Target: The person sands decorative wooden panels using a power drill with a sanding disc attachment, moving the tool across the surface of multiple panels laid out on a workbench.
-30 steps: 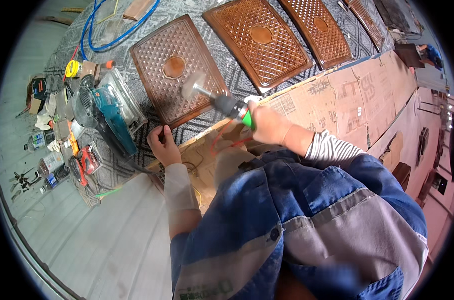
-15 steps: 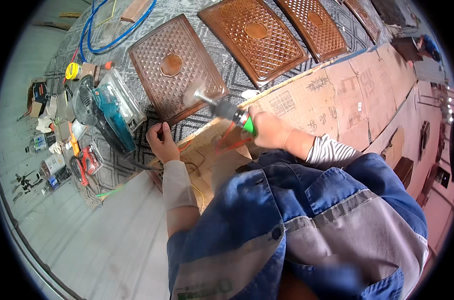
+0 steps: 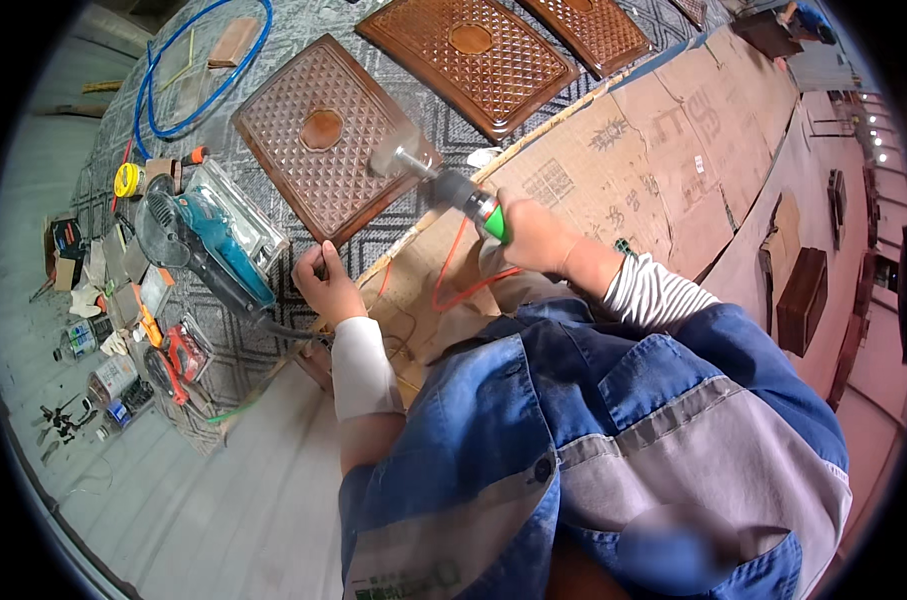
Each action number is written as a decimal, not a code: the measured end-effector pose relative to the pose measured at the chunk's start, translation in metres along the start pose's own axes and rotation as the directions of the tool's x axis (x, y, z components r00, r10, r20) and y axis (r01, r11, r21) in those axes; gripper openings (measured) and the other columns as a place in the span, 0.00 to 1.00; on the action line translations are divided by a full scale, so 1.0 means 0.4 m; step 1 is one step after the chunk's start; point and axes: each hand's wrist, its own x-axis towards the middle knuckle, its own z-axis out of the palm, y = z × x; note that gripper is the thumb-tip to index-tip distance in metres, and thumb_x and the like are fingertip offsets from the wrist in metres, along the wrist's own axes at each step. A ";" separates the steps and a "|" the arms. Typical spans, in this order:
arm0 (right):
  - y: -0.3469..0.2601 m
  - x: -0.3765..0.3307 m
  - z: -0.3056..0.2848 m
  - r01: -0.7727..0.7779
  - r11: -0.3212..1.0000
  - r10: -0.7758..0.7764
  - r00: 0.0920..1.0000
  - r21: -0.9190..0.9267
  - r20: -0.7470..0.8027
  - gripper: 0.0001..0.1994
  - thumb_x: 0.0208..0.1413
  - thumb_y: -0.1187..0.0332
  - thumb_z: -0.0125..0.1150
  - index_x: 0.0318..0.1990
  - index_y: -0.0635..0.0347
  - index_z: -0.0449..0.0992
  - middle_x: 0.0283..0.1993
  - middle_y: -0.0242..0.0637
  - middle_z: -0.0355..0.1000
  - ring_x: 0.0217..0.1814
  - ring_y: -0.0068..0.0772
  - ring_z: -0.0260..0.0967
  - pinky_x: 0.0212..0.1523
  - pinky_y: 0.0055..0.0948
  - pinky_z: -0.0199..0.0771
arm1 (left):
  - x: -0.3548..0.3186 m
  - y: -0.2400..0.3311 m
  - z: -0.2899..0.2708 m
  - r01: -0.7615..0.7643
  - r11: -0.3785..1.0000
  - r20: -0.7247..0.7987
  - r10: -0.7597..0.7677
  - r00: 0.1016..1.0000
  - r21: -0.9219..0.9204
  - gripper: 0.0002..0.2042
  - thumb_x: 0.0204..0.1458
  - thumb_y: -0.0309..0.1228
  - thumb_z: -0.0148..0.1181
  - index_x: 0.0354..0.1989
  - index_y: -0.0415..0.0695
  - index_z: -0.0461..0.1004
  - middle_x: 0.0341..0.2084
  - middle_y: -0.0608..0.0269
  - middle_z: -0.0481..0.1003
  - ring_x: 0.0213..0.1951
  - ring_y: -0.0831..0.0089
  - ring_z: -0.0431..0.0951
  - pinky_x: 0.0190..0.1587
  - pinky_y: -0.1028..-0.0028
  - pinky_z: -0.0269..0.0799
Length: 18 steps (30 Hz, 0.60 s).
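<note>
My right hand (image 3: 538, 236) is wrapped round a rotary tool (image 3: 458, 193) with a black and green body. Its round head (image 3: 395, 152), blurred as if spinning, is over the right corner of a brown carved wooden panel (image 3: 318, 165); whether it touches the surface is hard to tell. The panel has a diamond-patterned face and a plain oval in the middle, and lies on grey patterned cloth. At its near corner, my left hand (image 3: 330, 287) is closed, with curled fingers and thumb meeting the edge.
Glossier carved panels (image 3: 473, 70) lie at the back. Cardboard (image 3: 613, 170) covers the right side. On the left are a teal sander (image 3: 213, 230), a yellow tape roll (image 3: 129, 179), red-handled tools (image 3: 185, 355) and bottles (image 3: 111, 378). A blue hose (image 3: 263, 40) loops behind; an orange cord (image 3: 443, 280) hangs nearby.
The whole view has shifted slightly. The rotary tool's head has moved a little closer to the panel's right corner. My left hand stays at the near corner.
</note>
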 end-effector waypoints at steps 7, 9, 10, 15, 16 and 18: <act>0.001 0.009 0.010 0.057 0.998 -0.057 0.998 -0.016 0.025 0.20 0.43 0.75 0.61 0.45 0.69 0.65 0.34 0.63 0.74 0.41 0.68 0.73 0.41 0.51 0.75 | -0.002 0.022 -0.006 0.016 0.997 0.008 -0.017 1.000 0.074 0.09 0.62 0.36 0.61 0.40 0.43 0.76 0.42 0.63 0.70 0.35 0.72 0.73 0.38 0.69 0.70; 0.014 0.066 0.000 -0.007 1.000 0.007 1.000 0.014 0.007 0.20 0.43 0.75 0.61 0.45 0.70 0.65 0.35 0.63 0.75 0.42 0.67 0.74 0.42 0.51 0.75 | -0.002 0.023 0.002 0.032 0.999 -0.003 -0.032 0.999 0.039 0.09 0.62 0.35 0.61 0.40 0.42 0.75 0.42 0.63 0.70 0.35 0.72 0.73 0.38 0.68 0.71; 0.013 0.081 -0.011 0.019 1.000 -0.019 1.000 -0.008 -0.021 0.21 0.41 0.75 0.62 0.45 0.70 0.65 0.36 0.62 0.75 0.42 0.67 0.74 0.41 0.50 0.75 | -0.002 0.022 0.005 0.039 0.999 -0.009 -0.039 0.999 0.022 0.09 0.62 0.35 0.61 0.40 0.42 0.75 0.42 0.62 0.71 0.35 0.72 0.73 0.38 0.68 0.71; -0.004 0.081 -0.029 0.035 0.999 -0.035 0.994 0.004 0.107 0.21 0.41 0.76 0.62 0.45 0.69 0.65 0.36 0.62 0.75 0.44 0.66 0.74 0.43 0.50 0.75 | 0.000 0.018 0.009 0.003 0.998 -0.040 0.000 0.999 0.071 0.09 0.61 0.34 0.62 0.41 0.41 0.75 0.41 0.61 0.71 0.38 0.70 0.75 0.39 0.70 0.73; 0.008 0.092 -0.030 0.032 0.997 -0.036 0.997 0.066 0.061 0.21 0.40 0.76 0.62 0.46 0.69 0.65 0.36 0.63 0.75 0.44 0.66 0.74 0.44 0.49 0.74 | -0.001 0.021 0.004 0.008 0.995 -0.031 -0.005 1.000 0.097 0.09 0.61 0.34 0.62 0.41 0.40 0.75 0.41 0.60 0.71 0.39 0.70 0.75 0.39 0.70 0.74; 0.012 0.108 -0.046 0.044 0.998 -0.046 0.998 0.044 0.047 0.22 0.41 0.75 0.62 0.46 0.69 0.65 0.36 0.63 0.74 0.43 0.65 0.74 0.43 0.49 0.74 | 0.001 0.021 0.005 -0.024 0.994 -0.033 0.028 0.999 0.109 0.10 0.61 0.33 0.63 0.41 0.40 0.74 0.40 0.61 0.72 0.39 0.70 0.75 0.40 0.70 0.74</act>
